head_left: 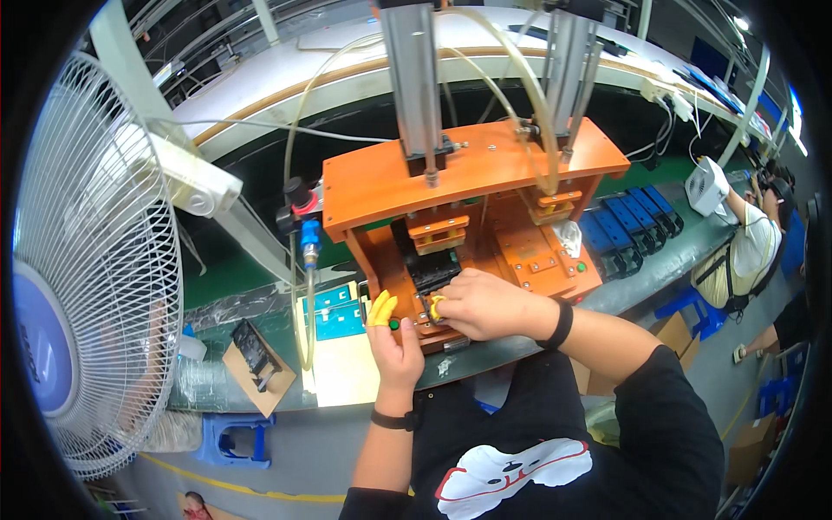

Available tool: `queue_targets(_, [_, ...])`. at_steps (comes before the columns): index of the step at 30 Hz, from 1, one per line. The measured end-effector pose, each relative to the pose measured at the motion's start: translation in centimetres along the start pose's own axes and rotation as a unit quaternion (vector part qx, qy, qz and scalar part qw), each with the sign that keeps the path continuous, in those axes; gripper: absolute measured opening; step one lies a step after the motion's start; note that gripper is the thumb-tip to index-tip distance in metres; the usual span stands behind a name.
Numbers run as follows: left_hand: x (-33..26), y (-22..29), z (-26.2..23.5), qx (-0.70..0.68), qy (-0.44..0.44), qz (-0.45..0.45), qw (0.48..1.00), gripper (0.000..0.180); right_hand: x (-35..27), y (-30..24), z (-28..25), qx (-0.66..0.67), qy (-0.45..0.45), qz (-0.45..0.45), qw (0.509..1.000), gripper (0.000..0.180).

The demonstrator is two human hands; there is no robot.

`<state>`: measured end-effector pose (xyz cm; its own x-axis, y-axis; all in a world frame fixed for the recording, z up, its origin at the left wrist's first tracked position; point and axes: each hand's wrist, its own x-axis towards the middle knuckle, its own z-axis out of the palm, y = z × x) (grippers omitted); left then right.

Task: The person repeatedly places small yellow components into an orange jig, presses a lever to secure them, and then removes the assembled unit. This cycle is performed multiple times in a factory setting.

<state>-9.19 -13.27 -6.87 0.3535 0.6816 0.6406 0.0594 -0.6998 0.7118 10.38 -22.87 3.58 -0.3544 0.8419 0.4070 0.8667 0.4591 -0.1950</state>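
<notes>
An orange press [472, 169] with two upright grey cylinders stands on the bench before me. A black plastic part [433, 270] lies in its left bay, under the left orange press head [438, 232]. My right hand [481, 303] is at the front of that part, its yellow-covered fingertips bent together. Whatever they may pinch is hidden. Beside a green button [395, 325] at the press's front left corner is my left hand [394, 351]. Its yellow-covered fingers stretch forward with the thumb apart, and nothing shows in it. The right bay has an orange fixture plate [530, 258].
A large fan [95, 269] fills the left side. Nearby are a black part on cardboard [258, 368] and a teal sheet [336, 312] on yellow paper. Several blue-and-black trays [628, 221] line the right bench. Another person [754, 243] sits far right, near a white fan [707, 185].
</notes>
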Motion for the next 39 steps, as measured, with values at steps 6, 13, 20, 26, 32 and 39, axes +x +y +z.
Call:
queue_targets(6, [-0.1, 0.5, -0.7, -0.009, 0.001, -0.006, 1.0, 0.035, -0.4, -0.7, -0.2, 0.007, 0.028, 0.059, 0.998, 0.032])
queue_targets(13, [-0.1, 0.3, -0.6, -0.043, -0.002, -0.016, 0.999, 0.037, -1.1, -0.5, 0.5, -0.046, 0.035, 0.094, 0.994, 0.058])
queue_targets(20, [-0.1, 0.7, -0.7, -0.051, -0.026, -0.034, 0.998, 0.038, 0.0, 0.4, -1.0, -0.044, -0.035, 0.081, 0.995, 0.058])
queue_targets(26, [-0.2, 1.0, -2.4, -0.007, -0.026, -0.006, 1.0, 0.039, 0.0, -2.9, -1.6, -0.097, 0.082, 0.024, 0.992, 0.059])
queue_targets(32, [-2.0, -1.6, -5.2, 0.126, -0.156, 0.069, 0.977, 0.044, -4.6, -7.5, 5.7, 0.125, 0.143, -0.046, 0.981, 0.018])
queue_targets(39, [-1.3, -3.5, -8.1, 0.087, -0.135, 0.008, 0.987, 0.047, -5.0, -9.2, 17.4, 0.23, -0.01, 0.036, 0.972, 0.021])
